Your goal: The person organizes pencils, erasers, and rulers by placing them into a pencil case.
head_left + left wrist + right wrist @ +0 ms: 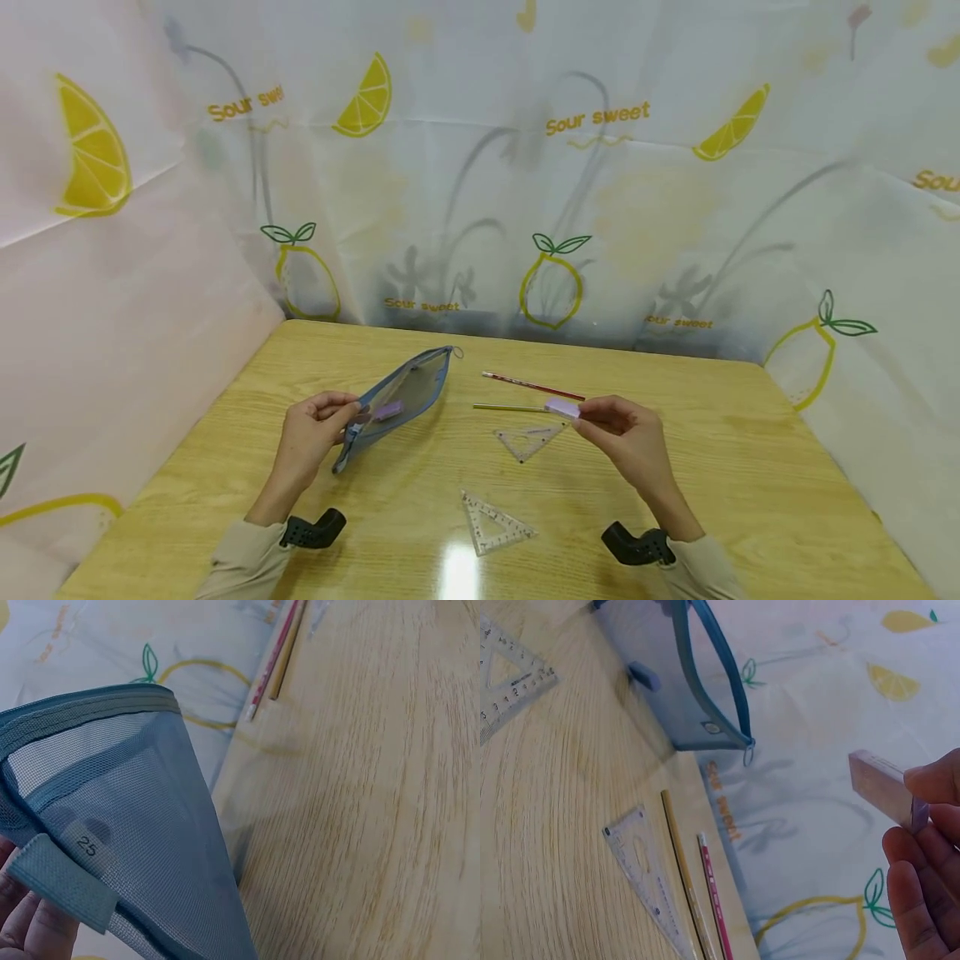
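Observation:
My left hand (307,437) grips one end of a blue mesh zip pouch (423,390), lifted and tilted above the table. The pouch's zip side gapes open, and a small purple block (388,410) lies within. A tag marked 25 (87,846) shows through the mesh in the left wrist view. My right hand (630,437) pinches a pale purple eraser (881,791) between thumb and fingers, held in the air to the right of the pouch. In the head view, the eraser hangs near the ends of two pencils.
A red pencil (532,385) and a gold pencil (506,407) lie on the wooden table (750,483). Nearer me are a small clear set square (504,435) and another with printed scales (513,533). A lemon-patterned sheet (465,183) hangs behind and at the sides.

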The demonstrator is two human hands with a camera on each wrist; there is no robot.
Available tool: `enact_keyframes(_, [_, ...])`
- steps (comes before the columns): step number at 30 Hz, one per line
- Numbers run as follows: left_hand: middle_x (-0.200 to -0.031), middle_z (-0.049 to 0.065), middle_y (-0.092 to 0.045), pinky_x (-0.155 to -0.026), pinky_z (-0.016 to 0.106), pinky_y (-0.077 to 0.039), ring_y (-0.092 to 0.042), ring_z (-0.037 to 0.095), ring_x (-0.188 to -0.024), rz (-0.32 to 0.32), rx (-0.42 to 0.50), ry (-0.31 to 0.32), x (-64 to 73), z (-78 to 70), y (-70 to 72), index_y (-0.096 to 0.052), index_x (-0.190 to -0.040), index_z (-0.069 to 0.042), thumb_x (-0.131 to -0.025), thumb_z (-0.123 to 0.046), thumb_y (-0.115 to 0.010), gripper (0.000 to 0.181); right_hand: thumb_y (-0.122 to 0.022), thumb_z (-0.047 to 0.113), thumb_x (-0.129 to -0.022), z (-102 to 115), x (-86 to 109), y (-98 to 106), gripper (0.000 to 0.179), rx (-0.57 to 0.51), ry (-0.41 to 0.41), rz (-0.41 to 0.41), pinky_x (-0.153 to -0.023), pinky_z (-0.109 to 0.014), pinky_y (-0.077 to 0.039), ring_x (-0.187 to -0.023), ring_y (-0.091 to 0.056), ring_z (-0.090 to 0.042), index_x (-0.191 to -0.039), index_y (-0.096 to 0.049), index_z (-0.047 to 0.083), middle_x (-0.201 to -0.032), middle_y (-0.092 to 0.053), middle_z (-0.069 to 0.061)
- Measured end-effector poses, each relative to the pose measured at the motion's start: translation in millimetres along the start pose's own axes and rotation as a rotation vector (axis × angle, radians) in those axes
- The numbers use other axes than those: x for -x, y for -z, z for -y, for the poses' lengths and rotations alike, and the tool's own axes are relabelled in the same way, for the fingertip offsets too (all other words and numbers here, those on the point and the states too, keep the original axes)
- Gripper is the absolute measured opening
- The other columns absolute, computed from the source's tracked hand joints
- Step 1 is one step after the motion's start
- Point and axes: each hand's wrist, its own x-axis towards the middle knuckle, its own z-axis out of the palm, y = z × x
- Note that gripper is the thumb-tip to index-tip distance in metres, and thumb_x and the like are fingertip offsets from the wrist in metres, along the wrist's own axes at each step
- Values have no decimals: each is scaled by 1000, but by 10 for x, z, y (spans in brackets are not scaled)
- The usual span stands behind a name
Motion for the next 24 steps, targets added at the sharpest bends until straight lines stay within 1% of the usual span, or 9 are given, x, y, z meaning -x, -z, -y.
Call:
enact_keyframes(3, [-90,11,-72,-58,27,-54,-69,14,-77,4,3,-8,12,-17,13,-64,-108,12,-95,-11,-65,26,-75,-4,-82,4,-12,-48,19,-18,10,12,-73,-29,-55,-84,-68,-20,-100,-70,-4,-96,-68,-19])
enact_keyframes(8, [-90,9,-73,-58,27,-54,-70,17,-81,0,8,-25,30,-33,44,-64,-108,11,-95,-11,-64,26,-75,-4,-82,18,-39,-130,19,-38,21,27,-74,-29,-55,-85,-68,-23,-100,-70,-4,-96,-68,-19])
enact_keyframes(12, [-89,7,-73,-58,26,-54,-70,16,-80,-1,10,-41,35,-26,53,-64,-108,12,-95,-10,-64,25,-75,-4,-82,22,-59,-183,18,-45,31,35,-73,-29,-55,-85,-68,-24,-100,-70,-4,-95,-68,-19])
enact_keyframes(16, [-89,8,-73,-58,26,-53,-70,16,-79,-8,8,-47,46,-12,57,-65,-107,12,-95,-10,-65,25,-74,-4,-82,22,-72,-238,17,-49,42,44,-73,-28,-55,-84,-68,-23,-99,-70,-4,-94,-68,-18])
enact_keyframes(21, [-91,10,-73,-58,27,-52,-68,12,-76,-16,-16,-53,63,6,73,-65,-107,10,-95,-11,-65,25,-74,-4,-83,12,-105,-325,18,-68,57,62,-73,-28,-55,-85,-68,-24,-100,-70,-5,-95,-68,-20])
enact_keyframes(24, [-91,10,-73,-58,27,-53,-69,13,-77,-24,-35,-60,65,24,88,-66,-107,9,-95,-12,-65,24,-75,-3,-83,6,-131,-385,18,-84,51,70,-74,-29,-55,-85,-68,-24,-100,-70,-5,-95,-68,-20])
